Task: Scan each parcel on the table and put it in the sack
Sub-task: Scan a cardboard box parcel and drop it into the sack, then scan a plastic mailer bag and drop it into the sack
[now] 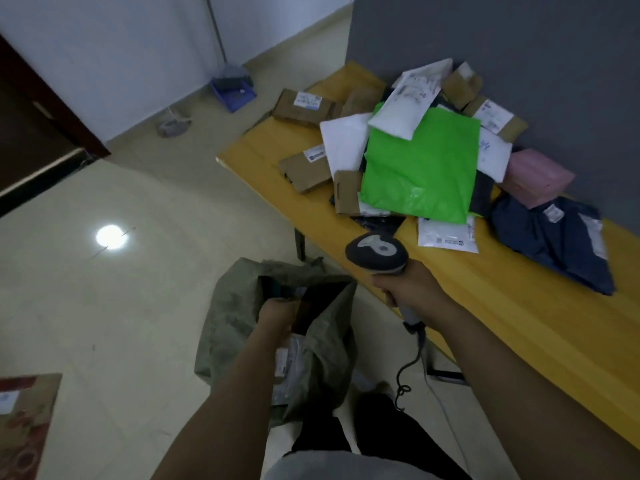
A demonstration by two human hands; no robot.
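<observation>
A grey-green sack (228, 313) stands open on the floor beside the yellow table (519, 306). My left hand (277, 315) reaches into its mouth and grips a dark parcel (311, 299) that is partly inside. My right hand (405, 287) holds a grey barcode scanner (377, 252) by its handle, above the table's near edge, its cable hanging down. A pile of parcels lies on the table: a bright green bag (422, 168), white mailers (401, 105), several brown boxes (304, 105), a pink packet (536, 178) and a dark blue bag (554, 240).
A blue dustpan (233, 93) with a broom leans at the far wall. A cardboard box (24, 420) sits on the floor at the lower left. A dark door (31, 133) is on the left. The grey wall runs behind the table.
</observation>
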